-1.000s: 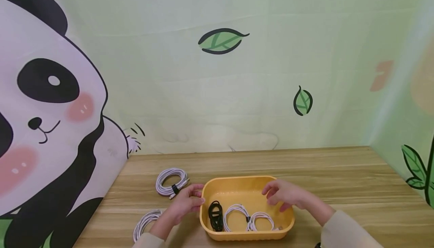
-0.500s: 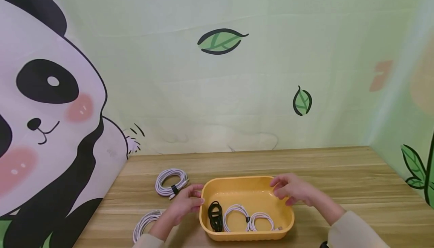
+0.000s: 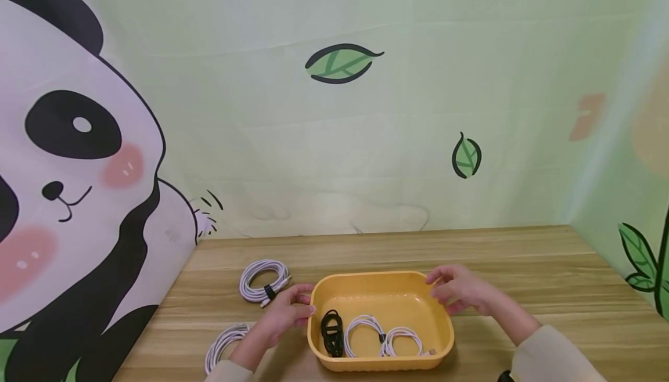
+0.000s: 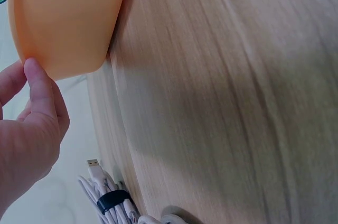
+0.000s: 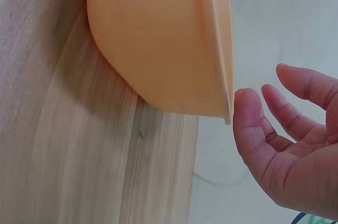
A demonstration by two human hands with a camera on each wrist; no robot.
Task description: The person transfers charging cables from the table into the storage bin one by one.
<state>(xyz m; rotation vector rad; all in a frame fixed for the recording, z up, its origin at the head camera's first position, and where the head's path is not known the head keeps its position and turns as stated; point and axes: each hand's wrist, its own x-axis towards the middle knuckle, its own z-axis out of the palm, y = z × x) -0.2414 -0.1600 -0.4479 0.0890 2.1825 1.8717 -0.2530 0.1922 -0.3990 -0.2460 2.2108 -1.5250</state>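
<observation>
In the head view a yellow plastic storage bin (image 3: 384,363) stands on the wooden table. My left hand (image 3: 284,312) is at its left side; thumb and a finger pinch the rim, close up in the left wrist view. At the right rim, my right hand (image 3: 465,290) holds nothing. Its fingers are loosely bent with the thumb apart, and in the right wrist view one fingertip is right beside the rim. Inside the bin lie a bundled black cable (image 3: 332,334) and, along the front wall, coiled white cable (image 3: 364,319) with a black tie.
Left of the bin a white USB cable coil (image 3: 254,282) with a black strap lies on the table (image 3: 502,254). A second white coil (image 3: 222,344) is nearer, partly behind the left forearm. A fabric backdrop (image 3: 392,155) with printed leaves and a panda closes off the back.
My right hand has moved right, from over the inside of the bin to its right rim. The left hand, the bin and the cables have stayed put.
</observation>
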